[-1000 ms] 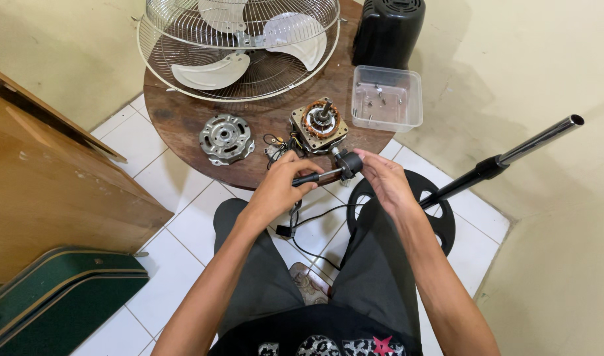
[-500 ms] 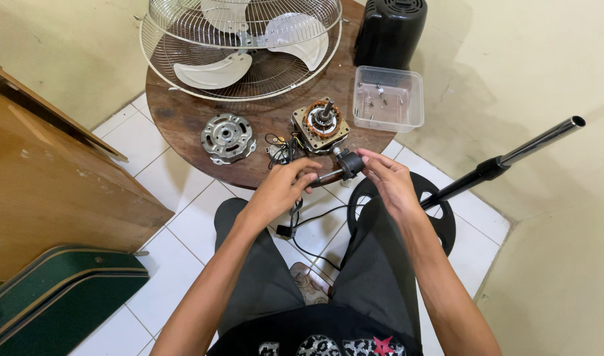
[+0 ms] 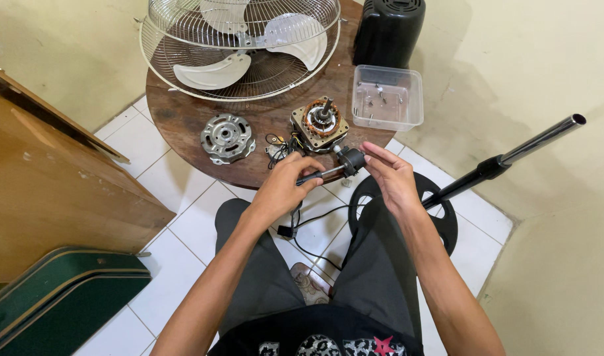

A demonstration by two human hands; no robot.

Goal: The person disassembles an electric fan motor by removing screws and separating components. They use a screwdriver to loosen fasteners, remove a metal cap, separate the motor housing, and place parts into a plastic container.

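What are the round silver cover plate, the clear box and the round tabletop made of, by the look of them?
The round silver cover plate looks like cast metal: a dull grey sheen, with ribs and holes. The clear rectangular box seems to be thin plastic, see-through with soft corners. The round brown tabletop looks like worn wood, dark with a visible grain.

One package-like item only: a clear plastic container (image 3: 387, 97), rectangular with rounded corners, open-topped, no lid on it. It sits at the right edge of the round wooden worktop (image 3: 183, 118), partly overhanging the rim, just in front of a black ribbed housing (image 3: 389, 29). Walls see-through and colourless; a few small metal bits lie loose on its bottom, too small to tell apart. No label shows on the container. No signs or screens in view.
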